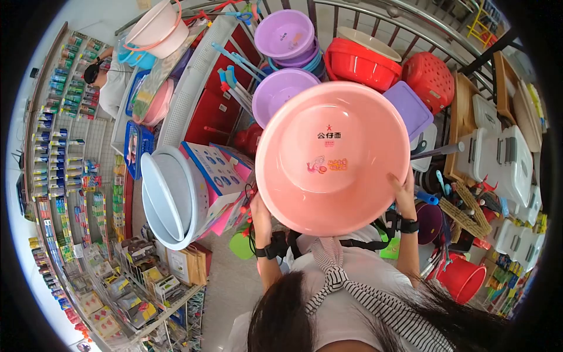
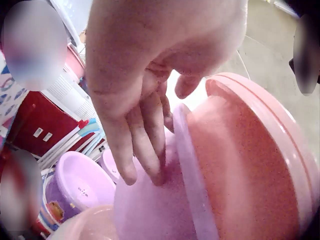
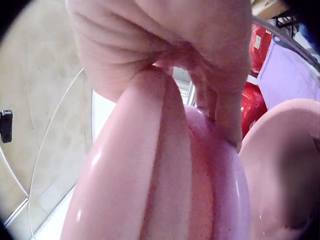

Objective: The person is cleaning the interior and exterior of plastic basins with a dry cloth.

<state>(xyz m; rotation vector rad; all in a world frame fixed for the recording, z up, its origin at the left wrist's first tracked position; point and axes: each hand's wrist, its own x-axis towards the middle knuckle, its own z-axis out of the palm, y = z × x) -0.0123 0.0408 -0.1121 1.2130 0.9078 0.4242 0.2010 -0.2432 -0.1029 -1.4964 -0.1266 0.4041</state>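
A large pink plastic basin (image 1: pixel 334 193) is held up in front of the chest, its printed inside facing the head camera. My left hand (image 1: pixel 261 218) grips it at the lower left, and my right hand (image 1: pixel 404 196) at the right rim. Both wrist views show a purple basin (image 2: pixel 155 210) right behind the pink one. Left fingers (image 2: pixel 146 142) spread over its outer side, the thumb near the pink rim. On the other side, right fingers (image 3: pixel 227 117) reach over the rims onto the purple basin (image 3: pixel 232 185). The head view hides most of the purple basin.
Purple basins (image 1: pixel 284 35) and red basins (image 1: pixel 363 64) stand piled ahead by a metal railing. Pale blue tubs (image 1: pixel 170 196) sit at left, near shelves of small goods (image 1: pixel 64 135). Storage boxes (image 1: pixel 504 158) and a red bucket (image 1: pixel 463 278) are at right.
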